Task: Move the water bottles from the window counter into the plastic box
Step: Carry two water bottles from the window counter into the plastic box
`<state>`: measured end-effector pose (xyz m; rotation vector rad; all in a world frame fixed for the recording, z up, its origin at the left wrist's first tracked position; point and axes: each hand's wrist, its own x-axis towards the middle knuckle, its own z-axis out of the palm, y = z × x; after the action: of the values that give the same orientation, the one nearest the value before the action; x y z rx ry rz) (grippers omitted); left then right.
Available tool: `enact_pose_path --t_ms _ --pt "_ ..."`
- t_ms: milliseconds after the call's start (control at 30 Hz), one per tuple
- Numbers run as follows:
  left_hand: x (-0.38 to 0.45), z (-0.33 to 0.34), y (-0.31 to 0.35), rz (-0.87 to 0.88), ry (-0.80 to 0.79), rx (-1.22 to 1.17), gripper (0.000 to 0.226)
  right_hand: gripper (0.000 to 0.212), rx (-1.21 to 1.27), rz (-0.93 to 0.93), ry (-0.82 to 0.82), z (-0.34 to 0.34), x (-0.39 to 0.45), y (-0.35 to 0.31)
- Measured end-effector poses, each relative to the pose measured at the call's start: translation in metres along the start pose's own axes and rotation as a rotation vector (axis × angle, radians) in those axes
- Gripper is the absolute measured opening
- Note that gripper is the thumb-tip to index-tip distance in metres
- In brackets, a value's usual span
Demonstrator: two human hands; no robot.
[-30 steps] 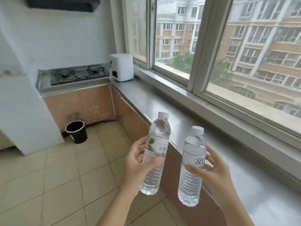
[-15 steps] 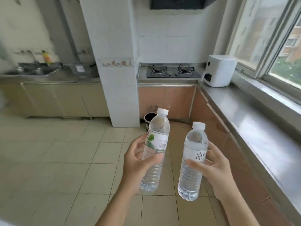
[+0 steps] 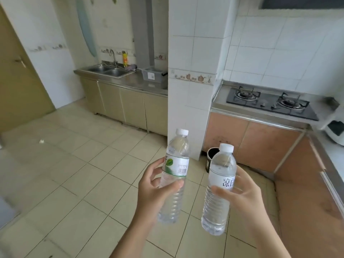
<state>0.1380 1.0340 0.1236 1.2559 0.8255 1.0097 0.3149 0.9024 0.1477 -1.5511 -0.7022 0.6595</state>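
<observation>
My left hand [image 3: 155, 192] grips a clear water bottle with a green-and-white label [image 3: 176, 164], held upright over the tiled floor. My right hand [image 3: 243, 198] grips a second clear water bottle with a white label [image 3: 220, 175], also upright and a little lower and to the right. Both have white caps. A clear plastic box [image 3: 153, 74] with a white sticker stands on the steel counter beside the sink, far ahead; the white pillar hides its right end. The window counter [image 3: 335, 157] shows only at the right edge.
A white tiled pillar [image 3: 189, 101] stands between the sink counter [image 3: 130, 82] and the gas stove [image 3: 270, 103]. A black bin [image 3: 211, 159] sits on the floor at the pillar's foot. A white appliance [image 3: 335, 131] is at the right edge. A door [image 3: 16, 77] is at the left.
My view has swung left, away from the window toward the sink counter and the plastic box. Both hands keep the same hold on their bottles.
</observation>
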Motion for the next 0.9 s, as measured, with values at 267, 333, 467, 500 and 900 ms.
enact_pose_path --t_ms 267,333,467,500,900 --pt "0.115 0.033 -0.004 0.040 0.138 -0.002 0.071 0.067 -0.038 -0.018 -0.119 0.009 0.152 -0.014" --pt "0.147 0.038 -0.007 0.047 0.162 -0.001 0.072 0.066 -0.037 -0.020 -0.148 0.017 0.188 -0.014" --pt "0.219 0.047 -0.018 0.041 0.216 -0.010 0.072 0.069 -0.028 -0.007 -0.179 0.036 0.266 -0.010" --pt "0.237 0.049 -0.021 0.040 0.226 -0.016 0.072 0.071 -0.029 -0.001 -0.184 0.041 0.286 -0.009" --pt "0.473 0.070 -0.028 0.036 0.297 -0.055 0.074 0.078 -0.044 -0.001 -0.213 0.096 0.527 -0.017"
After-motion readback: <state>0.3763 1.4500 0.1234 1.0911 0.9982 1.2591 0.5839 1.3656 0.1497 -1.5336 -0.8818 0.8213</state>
